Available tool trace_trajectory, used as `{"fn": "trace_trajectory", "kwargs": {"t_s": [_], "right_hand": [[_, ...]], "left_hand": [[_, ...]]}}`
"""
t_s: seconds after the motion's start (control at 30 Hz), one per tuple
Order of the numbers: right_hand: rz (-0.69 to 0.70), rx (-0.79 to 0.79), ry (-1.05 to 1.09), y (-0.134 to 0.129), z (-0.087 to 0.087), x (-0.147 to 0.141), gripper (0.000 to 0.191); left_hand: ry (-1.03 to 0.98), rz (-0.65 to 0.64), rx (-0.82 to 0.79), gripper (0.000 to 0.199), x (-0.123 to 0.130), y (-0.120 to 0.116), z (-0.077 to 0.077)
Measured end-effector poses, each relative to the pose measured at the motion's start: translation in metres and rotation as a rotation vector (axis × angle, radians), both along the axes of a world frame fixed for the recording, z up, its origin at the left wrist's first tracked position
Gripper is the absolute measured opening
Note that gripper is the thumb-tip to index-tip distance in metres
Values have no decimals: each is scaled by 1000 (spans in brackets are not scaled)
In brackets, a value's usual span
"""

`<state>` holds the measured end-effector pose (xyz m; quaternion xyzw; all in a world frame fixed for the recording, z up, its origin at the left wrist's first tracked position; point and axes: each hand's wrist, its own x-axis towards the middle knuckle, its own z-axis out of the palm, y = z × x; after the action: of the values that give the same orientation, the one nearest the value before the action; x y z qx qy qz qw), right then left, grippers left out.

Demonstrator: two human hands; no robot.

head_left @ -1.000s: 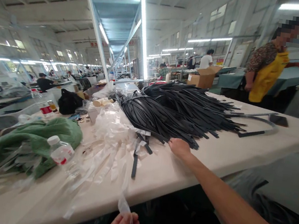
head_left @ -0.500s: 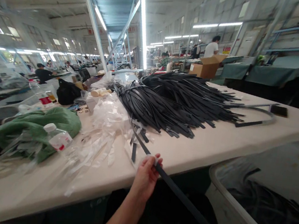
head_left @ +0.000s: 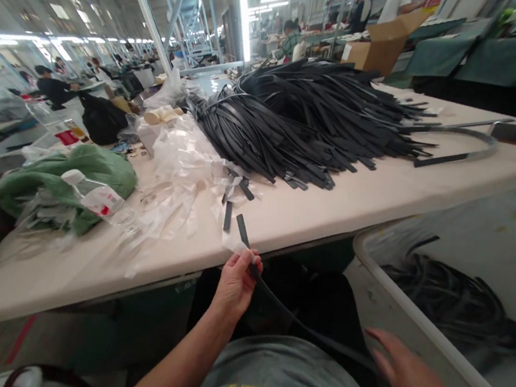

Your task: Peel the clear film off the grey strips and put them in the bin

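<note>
My left hand [head_left: 236, 283] is closed on a long black strap [head_left: 281, 304], pinching it near its upper end at the table's front edge. A piece of whitish translucent film [head_left: 234, 243] shows at the same fingers, against the strap. From there the strap sags down to the right across my lap. My right hand [head_left: 401, 370] is beside the strap's lower stretch, its fingers stretched out and apart. Whether it still touches the strap is hard to see. A big heap of black straps [head_left: 286, 127] lies on the table [head_left: 332, 213] beyond my left hand.
Left of the heap lie crumpled clear plastic scraps [head_left: 187, 151], a plastic bottle [head_left: 99, 197] and a green cloth [head_left: 69, 167]. A large pale bin [head_left: 418, 318] with black straps [head_left: 458, 305] inside stands at my right. A dark block [head_left: 509, 133] rests at the table's right.
My right hand has loosened from the strap, its fingers now spread. The strap has gone from taut to sagging, and its upper end now shows above my left hand. The view has tilted down.
</note>
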<state>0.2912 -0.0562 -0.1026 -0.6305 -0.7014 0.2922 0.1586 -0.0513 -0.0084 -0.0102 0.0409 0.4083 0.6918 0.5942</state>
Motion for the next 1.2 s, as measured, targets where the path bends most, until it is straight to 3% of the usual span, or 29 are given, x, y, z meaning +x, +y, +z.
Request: {"fn": "trace_trajectory", "kwargs": {"t_s": [0.17,0.23,0.3,0.4,0.57,0.77,1.0,1.13,1.2], "right_hand": [[482,-265,569,46,83,-159,46],[499,-259,612,54,101,-199,34],[459,-217,589,56,107,-213,27],[393,-146,546,51,105,-199,28],[429,-54,388,27,107,-163,33],[463,-75,276,16,109,-169,32],[487,-135,244,20,109,-188,34],[536,-283,379,14,120,-164,31],[502,-331,405,11,123,-147,40]], "left_hand": [[119,-91,21,28,10,-21,-1],[188,-136,46,28,9,-27,2],[198,-100,64,28,2,-32,5],[88,20,0,25,-14,-35,9],[-90,67,-130,14,-28,-36,12],[-115,27,-127,11,-22,-39,15],[-50,-34,-119,18,-13,-59,-7],[-63,-39,-159,19,-11,-68,-17],[-72,-22,-174,20,-11,-69,-16]]}}
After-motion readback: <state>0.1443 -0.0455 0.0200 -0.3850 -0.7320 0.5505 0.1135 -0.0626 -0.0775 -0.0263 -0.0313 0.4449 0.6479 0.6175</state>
